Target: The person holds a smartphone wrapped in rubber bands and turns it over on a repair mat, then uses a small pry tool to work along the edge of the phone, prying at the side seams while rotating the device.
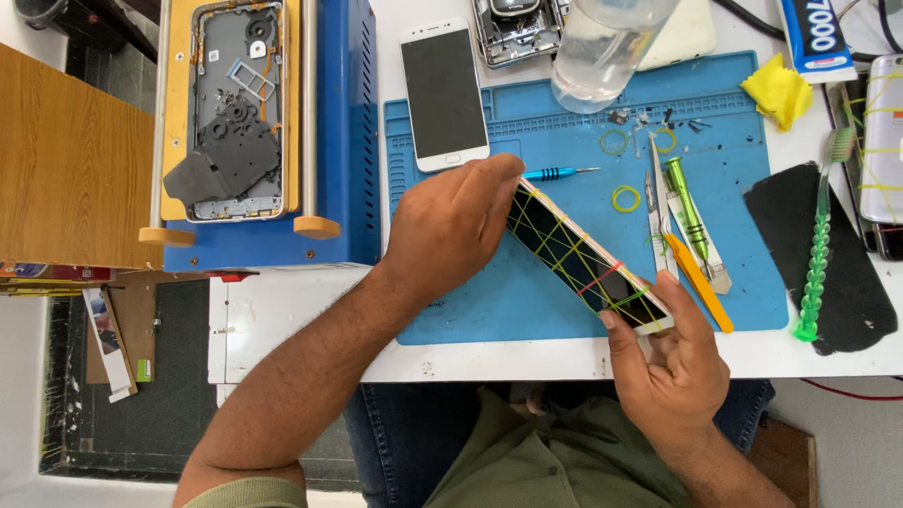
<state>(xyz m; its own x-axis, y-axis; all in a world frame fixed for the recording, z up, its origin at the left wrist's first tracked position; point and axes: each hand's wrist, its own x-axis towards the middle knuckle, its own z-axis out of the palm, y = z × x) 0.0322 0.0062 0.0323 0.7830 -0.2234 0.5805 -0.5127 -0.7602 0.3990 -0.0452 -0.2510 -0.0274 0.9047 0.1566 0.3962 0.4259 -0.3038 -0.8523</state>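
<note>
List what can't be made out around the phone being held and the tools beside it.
- Phone, head view: its upper end is hidden under the left hand; its back faces away.
- Right hand: its fingers curl behind the phone's lower end.
- Blue screwdriver: handle covered by the left hand.
- Small screws on the blue mat: too small to tell apart.
- Clear bottle: cut off by the top edge.

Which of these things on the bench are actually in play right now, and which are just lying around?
In hand:
left hand and right hand gripping the banded phone, one at each end
yellow and red rubber bands wrapped round it

Lying about:
white phone
blue screwdriver
loose yellow bands
green tool
green toothbrush
water bottle
yellow cloth
</note>
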